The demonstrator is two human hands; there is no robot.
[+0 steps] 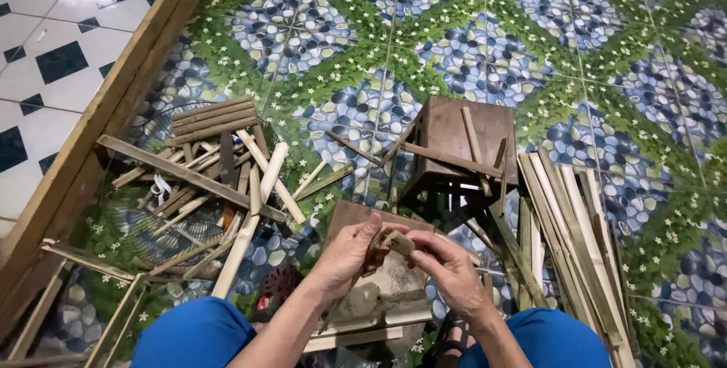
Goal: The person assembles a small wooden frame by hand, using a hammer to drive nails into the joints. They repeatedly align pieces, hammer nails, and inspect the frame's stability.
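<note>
Pebble-and-flower patterned floor tiles (485, 57) fill most of the view, with a wooden beam (113, 95) running along the left edge against black-and-white tiling. Both hands meet low in the middle, over a worn wooden block (379, 292) between the person's blue-clad knees. The left hand (344, 254) and right hand (450, 266) hold a short bamboo piece (394, 242) between them; the fingers (424, 243) of each hand are curled and pinching its ends, so it hangs above the block rather than resting on it.

Ahead stands a small brown stool (462, 137) with sticks leaning on it. A jumble of split bamboo strips (219, 179) lies to the left, partly over a wire fan grille (182, 224), and a neater bundle of long slats (568, 216) lies to the right.

Split bamboo tends to have sharp edges, so a slip of the pinching fingers could bring a splinter or cut. Dropped, the piece could vanish among the scraps below.
</note>
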